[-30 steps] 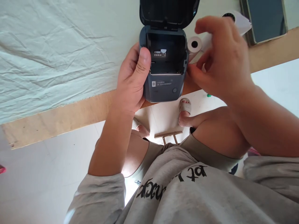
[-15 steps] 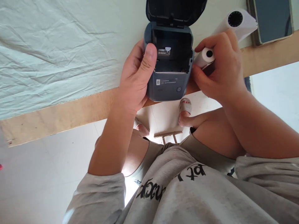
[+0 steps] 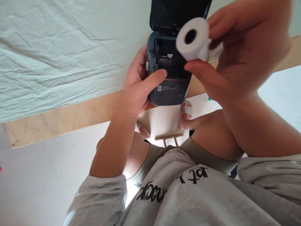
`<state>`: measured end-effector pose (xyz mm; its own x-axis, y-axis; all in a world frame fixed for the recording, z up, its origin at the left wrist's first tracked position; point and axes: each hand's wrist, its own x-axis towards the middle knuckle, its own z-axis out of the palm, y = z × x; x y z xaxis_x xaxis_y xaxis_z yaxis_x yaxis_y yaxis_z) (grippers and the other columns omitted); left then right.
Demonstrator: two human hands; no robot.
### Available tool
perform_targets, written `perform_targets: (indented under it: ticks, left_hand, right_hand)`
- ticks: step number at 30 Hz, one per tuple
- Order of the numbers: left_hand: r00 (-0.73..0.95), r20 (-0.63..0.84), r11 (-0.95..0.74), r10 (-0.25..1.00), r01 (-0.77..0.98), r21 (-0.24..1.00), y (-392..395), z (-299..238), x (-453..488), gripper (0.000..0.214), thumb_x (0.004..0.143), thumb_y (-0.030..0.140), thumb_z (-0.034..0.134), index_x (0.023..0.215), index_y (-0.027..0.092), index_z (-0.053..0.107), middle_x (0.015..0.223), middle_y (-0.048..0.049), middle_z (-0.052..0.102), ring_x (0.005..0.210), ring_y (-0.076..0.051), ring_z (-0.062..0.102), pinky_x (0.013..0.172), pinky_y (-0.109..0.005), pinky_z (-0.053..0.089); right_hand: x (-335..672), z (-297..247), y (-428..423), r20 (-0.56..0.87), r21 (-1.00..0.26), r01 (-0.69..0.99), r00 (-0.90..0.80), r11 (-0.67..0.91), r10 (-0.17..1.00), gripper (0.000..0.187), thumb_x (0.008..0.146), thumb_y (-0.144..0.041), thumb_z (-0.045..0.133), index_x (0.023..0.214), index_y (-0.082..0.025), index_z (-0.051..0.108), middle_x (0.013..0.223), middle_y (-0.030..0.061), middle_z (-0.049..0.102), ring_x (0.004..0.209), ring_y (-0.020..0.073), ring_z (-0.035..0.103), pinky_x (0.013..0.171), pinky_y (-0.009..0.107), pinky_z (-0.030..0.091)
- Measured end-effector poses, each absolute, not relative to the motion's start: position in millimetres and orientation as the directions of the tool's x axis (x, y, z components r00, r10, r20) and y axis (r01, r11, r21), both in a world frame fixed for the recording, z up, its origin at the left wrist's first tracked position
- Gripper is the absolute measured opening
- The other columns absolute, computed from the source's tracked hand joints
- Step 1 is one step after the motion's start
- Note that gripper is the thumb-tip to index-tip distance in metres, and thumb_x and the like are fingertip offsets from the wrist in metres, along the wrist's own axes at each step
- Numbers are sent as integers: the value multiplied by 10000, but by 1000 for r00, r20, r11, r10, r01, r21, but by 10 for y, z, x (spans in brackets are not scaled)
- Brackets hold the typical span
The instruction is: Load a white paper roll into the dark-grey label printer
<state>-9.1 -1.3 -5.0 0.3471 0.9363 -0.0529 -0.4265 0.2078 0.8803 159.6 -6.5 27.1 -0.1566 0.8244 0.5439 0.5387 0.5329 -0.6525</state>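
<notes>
A dark blue portable label printer (image 3: 169, 91) is held over the table edge by my left hand (image 3: 141, 81), whose fingers wrap its left side while the thumb lies across its front. The printer's black lid (image 3: 177, 14) stands raised, baring the hollow inside with a small printed label. Between the thumb and fingers of my right hand (image 3: 244, 53) is a white paper roll (image 3: 199, 44) with a dark core hole, tilted toward the camera. This roll hangs above the right part of the printer's compartment and hides some of it.
A pale, creased cloth (image 3: 70, 56) covers the table, whose wooden edge (image 3: 58, 116) runs in front of me. Below are my legs, sandalled feet (image 3: 187, 108) and a wooden stool rung (image 3: 169, 136) on the light floor.
My right hand has lifted the paper roll from beside the printer up over its right side. The left thumb has shifted further across the printer, which sits slightly lower in view.
</notes>
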Motion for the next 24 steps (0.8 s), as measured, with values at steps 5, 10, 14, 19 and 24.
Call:
perform_targets:
  ticks: [5,10,14,19,24]
  left_hand:
    - [340,-41,194,940,-431,881,-20,-58,-81,299,684,203,572,949,303,476,921,-10,562,854,-204,560,670,-325,489]
    - [344,-54,209,937,-432,878,-29,-31,-71,301,689,190,567,960,266,460,866,-29,537,768,-183,555,644,-318,474]
    - [331,-70,209,941,-408,889,-31,-24,-57,252,715,267,535,954,264,456,909,-38,542,780,-204,562,597,-322,473]
    - [335,-1,159,942,-444,882,-42,-42,-63,296,706,282,542,985,307,447,1003,-14,559,882,-202,562,689,-321,490]
    - [355,1,116,935,-310,944,-39,-54,-87,623,590,193,625,1117,381,352,1117,20,522,938,-213,560,760,-341,484]
  right_hand:
    - [1502,247,30,552,-408,726,-286,553,783,191,655,-337,590,775,-206,519,838,-19,572,803,124,518,680,278,436]
    - [1487,225,66,462,-491,686,-317,536,828,56,695,-235,547,688,-184,525,846,-20,592,813,104,550,694,264,450]
    - [1498,169,27,590,-439,635,-330,636,737,73,694,-234,537,661,-174,511,796,-20,580,788,97,539,677,259,435]
    - [1518,74,-117,631,-350,573,-440,741,639,92,639,-230,585,677,-210,503,789,-44,583,731,102,517,663,293,408]
    - [1555,28,-147,639,-389,569,-400,725,657,152,630,-329,580,733,-237,515,789,-35,562,758,106,507,713,312,408]
